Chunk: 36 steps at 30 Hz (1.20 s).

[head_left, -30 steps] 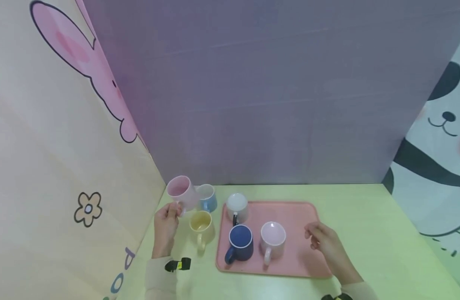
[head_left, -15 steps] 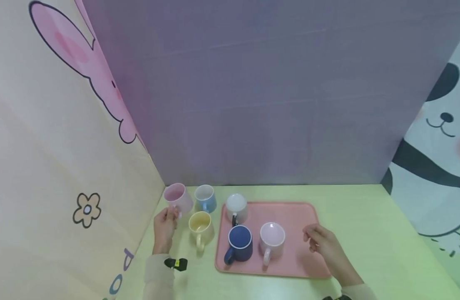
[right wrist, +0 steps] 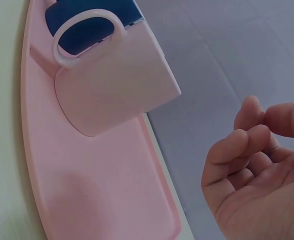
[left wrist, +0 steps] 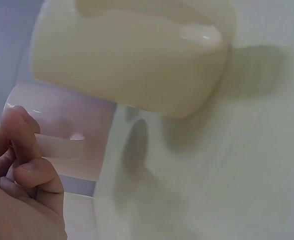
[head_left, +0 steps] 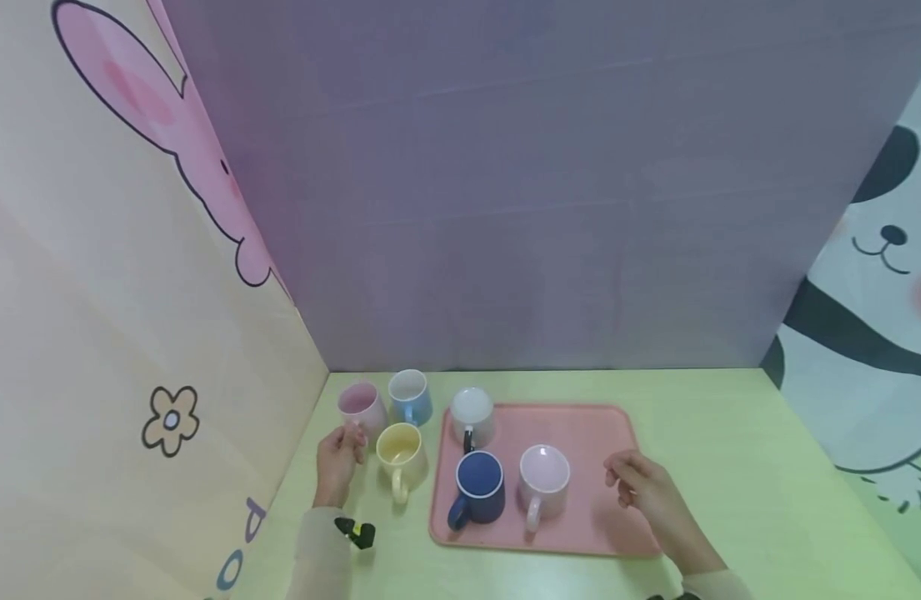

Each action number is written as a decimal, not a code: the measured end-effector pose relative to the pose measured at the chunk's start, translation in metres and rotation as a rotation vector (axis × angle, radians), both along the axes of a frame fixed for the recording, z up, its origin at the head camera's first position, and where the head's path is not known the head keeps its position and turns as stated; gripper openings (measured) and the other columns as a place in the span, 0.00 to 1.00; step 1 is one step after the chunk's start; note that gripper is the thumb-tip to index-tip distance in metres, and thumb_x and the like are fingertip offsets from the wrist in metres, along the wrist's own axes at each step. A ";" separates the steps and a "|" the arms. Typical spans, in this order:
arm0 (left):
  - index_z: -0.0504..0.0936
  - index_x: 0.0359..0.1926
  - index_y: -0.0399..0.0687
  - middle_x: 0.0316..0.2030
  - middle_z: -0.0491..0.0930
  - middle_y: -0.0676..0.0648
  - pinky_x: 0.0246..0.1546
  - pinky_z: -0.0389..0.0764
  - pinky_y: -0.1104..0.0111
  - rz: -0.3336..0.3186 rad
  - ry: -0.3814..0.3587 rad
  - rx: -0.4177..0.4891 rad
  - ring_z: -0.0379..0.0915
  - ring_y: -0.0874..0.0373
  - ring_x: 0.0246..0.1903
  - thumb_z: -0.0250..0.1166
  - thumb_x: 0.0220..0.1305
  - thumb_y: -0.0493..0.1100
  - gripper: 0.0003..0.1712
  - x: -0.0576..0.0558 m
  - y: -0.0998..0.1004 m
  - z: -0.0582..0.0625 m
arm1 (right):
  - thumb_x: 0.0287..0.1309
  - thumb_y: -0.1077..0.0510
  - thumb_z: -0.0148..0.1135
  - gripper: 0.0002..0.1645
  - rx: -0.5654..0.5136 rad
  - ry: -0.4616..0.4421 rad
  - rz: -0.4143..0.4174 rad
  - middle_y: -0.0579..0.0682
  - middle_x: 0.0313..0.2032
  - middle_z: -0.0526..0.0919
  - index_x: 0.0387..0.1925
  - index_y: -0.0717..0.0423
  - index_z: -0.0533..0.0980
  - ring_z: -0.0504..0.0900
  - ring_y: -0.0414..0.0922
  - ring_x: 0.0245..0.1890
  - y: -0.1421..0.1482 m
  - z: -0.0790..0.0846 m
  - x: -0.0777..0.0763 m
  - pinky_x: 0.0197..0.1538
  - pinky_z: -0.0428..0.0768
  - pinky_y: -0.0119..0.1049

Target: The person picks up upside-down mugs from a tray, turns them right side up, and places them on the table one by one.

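The pink mug (head_left: 366,410) stands at the back left of the table, its handle toward me. My left hand (head_left: 338,458) pinches that handle; in the left wrist view the fingertips (left wrist: 23,131) meet at its outer side. Close on the right of this hand is a yellow mug (head_left: 402,457), and behind it a light blue mug (head_left: 418,410) with a pale inside. My right hand (head_left: 648,487) hovers over the right part of the pink tray (head_left: 588,433), fingers loosely curled, holding nothing. Nearest to it is a pale pink mug (head_left: 544,485) on the tray.
Also on the tray are a dark blue mug (head_left: 481,487) and a white mug (head_left: 473,417) with a black-marked handle. A purple-grey backdrop (head_left: 505,208) rises behind the table, and printed side walls flank it. The left wall (head_left: 227,400) runs close to my left hand.
My left hand has lowered the pink mug from a tilted, raised position beside the light blue mug, and it now stands nearer to me. My right hand has barely moved.
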<state>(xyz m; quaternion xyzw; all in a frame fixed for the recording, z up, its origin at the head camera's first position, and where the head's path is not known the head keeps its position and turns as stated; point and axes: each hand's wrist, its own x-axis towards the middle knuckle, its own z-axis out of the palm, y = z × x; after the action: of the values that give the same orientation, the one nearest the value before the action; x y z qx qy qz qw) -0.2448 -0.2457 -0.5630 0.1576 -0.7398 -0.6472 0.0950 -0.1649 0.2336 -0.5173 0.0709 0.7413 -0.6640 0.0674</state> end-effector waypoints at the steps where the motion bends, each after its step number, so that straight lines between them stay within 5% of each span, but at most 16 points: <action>1: 0.79 0.44 0.29 0.32 0.79 0.49 0.28 0.76 0.74 -0.005 -0.006 -0.001 0.70 0.65 0.24 0.52 0.80 0.48 0.22 -0.001 0.000 -0.002 | 0.77 0.59 0.49 0.12 0.000 0.000 0.002 0.46 0.33 0.78 0.47 0.64 0.76 0.71 0.37 0.26 0.000 0.000 0.000 0.32 0.77 0.29; 14: 0.77 0.45 0.24 0.32 0.82 0.43 0.29 0.79 0.71 -0.026 -0.016 0.010 0.74 0.60 0.26 0.52 0.80 0.43 0.20 -0.005 0.003 -0.027 | 0.77 0.61 0.47 0.13 0.010 -0.005 0.001 0.46 0.32 0.78 0.47 0.65 0.76 0.70 0.37 0.26 -0.002 0.000 0.002 0.32 0.77 0.29; 20: 0.78 0.46 0.24 0.28 0.80 0.51 0.29 0.81 0.72 -0.044 -0.020 0.030 0.75 0.63 0.25 0.54 0.80 0.45 0.21 -0.004 0.005 -0.032 | 0.78 0.59 0.48 0.13 0.006 -0.011 0.011 0.46 0.33 0.78 0.47 0.64 0.76 0.70 0.37 0.27 -0.001 -0.004 0.002 0.33 0.77 0.29; 24: 0.80 0.47 0.25 0.29 0.82 0.47 0.28 0.81 0.71 -0.024 -0.030 0.018 0.76 0.62 0.26 0.56 0.79 0.47 0.23 -0.003 0.004 -0.032 | 0.79 0.58 0.48 0.14 0.004 -0.002 0.015 0.47 0.34 0.78 0.48 0.64 0.76 0.70 0.37 0.27 -0.001 -0.005 0.002 0.32 0.77 0.30; 32: 0.81 0.48 0.36 0.41 0.84 0.39 0.32 0.77 0.72 0.115 -0.112 -0.199 0.80 0.55 0.34 0.63 0.73 0.52 0.21 0.004 0.004 -0.020 | 0.78 0.59 0.48 0.12 0.004 0.004 0.018 0.47 0.33 0.78 0.46 0.63 0.76 0.70 0.37 0.26 -0.004 -0.003 0.002 0.32 0.77 0.29; 36: 0.81 0.48 0.38 0.44 0.83 0.38 0.33 0.76 0.72 0.135 -0.083 -0.274 0.78 0.52 0.37 0.64 0.72 0.49 0.18 0.007 0.006 -0.012 | 0.77 0.60 0.48 0.12 0.004 0.008 0.016 0.47 0.33 0.78 0.46 0.64 0.76 0.70 0.37 0.26 -0.006 -0.002 0.003 0.32 0.77 0.29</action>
<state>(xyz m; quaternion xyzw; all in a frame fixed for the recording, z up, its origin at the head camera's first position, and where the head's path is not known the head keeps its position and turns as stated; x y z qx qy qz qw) -0.2374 -0.2396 -0.5746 0.2192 -0.8122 -0.5252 0.1280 -0.1623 0.2281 -0.5194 0.0627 0.7433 -0.6624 0.0698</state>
